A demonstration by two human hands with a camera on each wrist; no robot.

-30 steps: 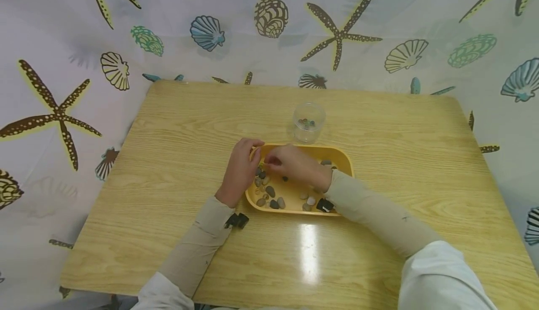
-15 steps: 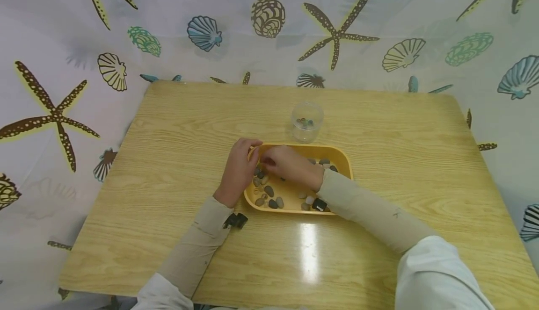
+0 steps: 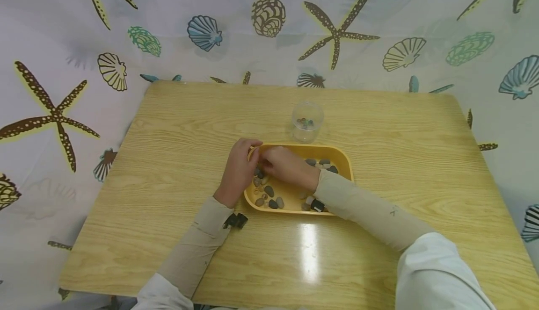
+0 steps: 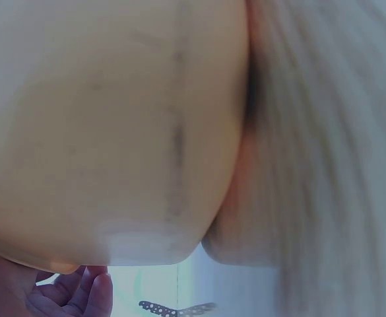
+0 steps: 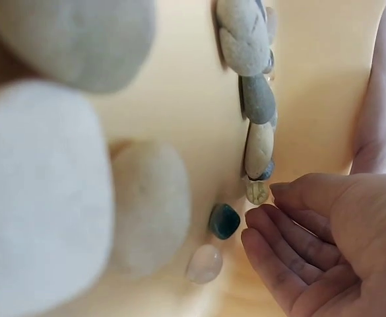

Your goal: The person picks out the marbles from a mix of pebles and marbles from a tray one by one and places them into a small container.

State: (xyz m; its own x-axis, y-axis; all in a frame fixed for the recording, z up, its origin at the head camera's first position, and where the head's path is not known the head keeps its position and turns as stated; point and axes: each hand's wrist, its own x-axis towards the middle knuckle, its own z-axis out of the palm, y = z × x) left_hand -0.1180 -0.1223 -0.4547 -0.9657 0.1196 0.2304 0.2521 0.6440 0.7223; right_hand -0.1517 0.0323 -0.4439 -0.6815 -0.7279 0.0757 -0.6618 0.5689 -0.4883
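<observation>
A yellow tray holds several pebbles and small glassy stones. At its far left corner my left hand grips the rim; the left wrist view has the tray's outer wall filling much of the frame, with fingers at the bottom left. My right hand reaches into the tray's left end. In the right wrist view, its thumb and fingertips are apart, right at a yellowish clear marble. A dark teal stone and a pale translucent stone lie close by.
A clear round container with several coloured marbles in it stands just behind the tray on the wooden table. Large pale pebbles lie nearest the right wrist camera. A shell-patterned cloth hangs behind the table.
My right hand has shifted slightly left, toward the tray's far left corner, uncovering pebbles at the far right. My left hand keeps its place on the rim.
</observation>
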